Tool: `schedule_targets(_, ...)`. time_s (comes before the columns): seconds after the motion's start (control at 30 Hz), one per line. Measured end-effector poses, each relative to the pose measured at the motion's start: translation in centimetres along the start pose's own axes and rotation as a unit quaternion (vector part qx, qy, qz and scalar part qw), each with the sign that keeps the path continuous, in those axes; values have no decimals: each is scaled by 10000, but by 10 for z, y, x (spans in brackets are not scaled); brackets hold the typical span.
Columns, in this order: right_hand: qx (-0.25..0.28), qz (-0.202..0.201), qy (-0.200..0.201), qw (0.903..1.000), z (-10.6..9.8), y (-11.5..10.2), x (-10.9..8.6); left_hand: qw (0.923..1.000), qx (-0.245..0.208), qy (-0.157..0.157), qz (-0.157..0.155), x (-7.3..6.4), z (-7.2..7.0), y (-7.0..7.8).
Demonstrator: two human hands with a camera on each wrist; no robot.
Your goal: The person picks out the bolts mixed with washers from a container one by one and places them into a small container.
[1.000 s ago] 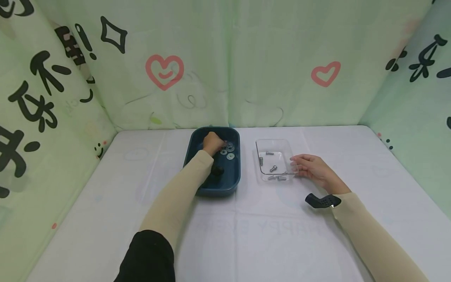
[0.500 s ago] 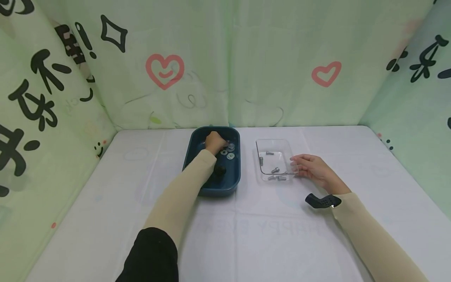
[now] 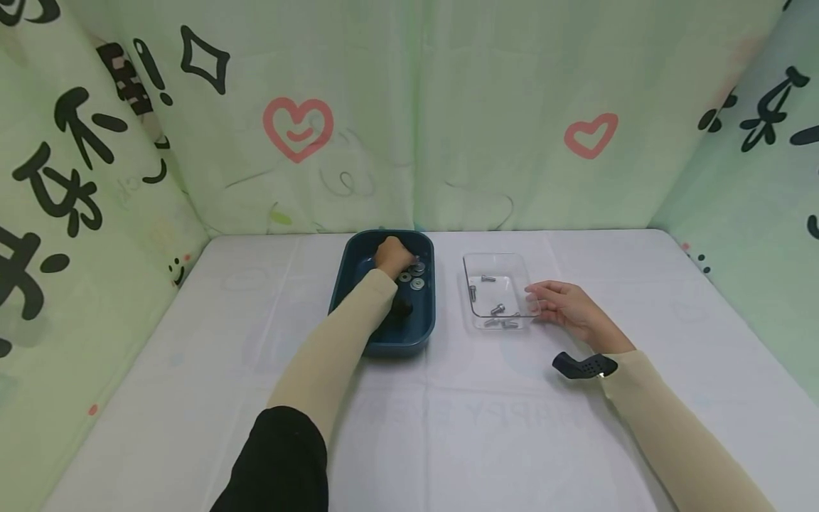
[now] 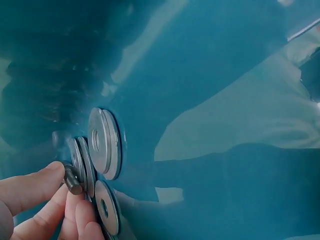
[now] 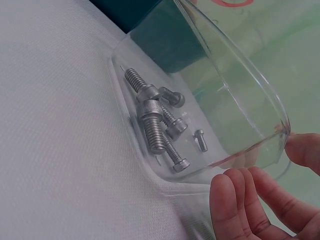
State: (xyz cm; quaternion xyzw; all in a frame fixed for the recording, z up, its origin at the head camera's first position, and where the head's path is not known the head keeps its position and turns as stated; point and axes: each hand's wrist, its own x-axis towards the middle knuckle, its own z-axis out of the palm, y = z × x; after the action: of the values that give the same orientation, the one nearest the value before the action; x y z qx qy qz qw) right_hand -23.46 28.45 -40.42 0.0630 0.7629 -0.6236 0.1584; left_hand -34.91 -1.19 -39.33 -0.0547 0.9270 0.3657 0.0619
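Note:
Inside the dark blue tray (image 3: 414,331) my left hand (image 3: 393,256) pinches a small threaded screw (image 4: 73,184) between thumb and fingers, as the left wrist view shows. The screw's other end is hidden by the thumb. Flat metal washers (image 4: 103,142) lie in the tray right beside those fingertips, some stacked. To the right of the tray, my right hand (image 3: 566,310) holds a clear plastic box (image 3: 501,254) at its side near a corner, with bent fingers and thumb at the wall. Several silver socket-head bolts (image 5: 152,127) of different sizes lie in that box.
A white cloth (image 3: 486,448) covers the table. Green printed curtains (image 3: 416,128) rise behind it and on both sides. A black strap (image 3: 584,366) sits on the right wrist. A small dark object (image 3: 400,308) shows in the tray beside the left sleeve.
My left hand has shifted slightly to the right within the tray, over the washers. In the box, one bolt has turned a little. The right hand has kept its place.

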Motion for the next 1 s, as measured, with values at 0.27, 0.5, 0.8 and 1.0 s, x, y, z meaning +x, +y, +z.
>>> schedule_targets(0.27,-7,-30,4,10000,1,0,-3,9999,74,143,0,3,6,1)
schedule_targets(0.5,36,-52,11,10000,0,1,-2,9998,11,141,155,3,8,0)
schedule_targets(0.8,82,-121,-48,9999,-1,2,-3,9989,214,60,405,4,8,0)
schedule_targets(1.0,398,-371,-267,9982,-4,5,-2,9980,339,26,531,5,8,-1)
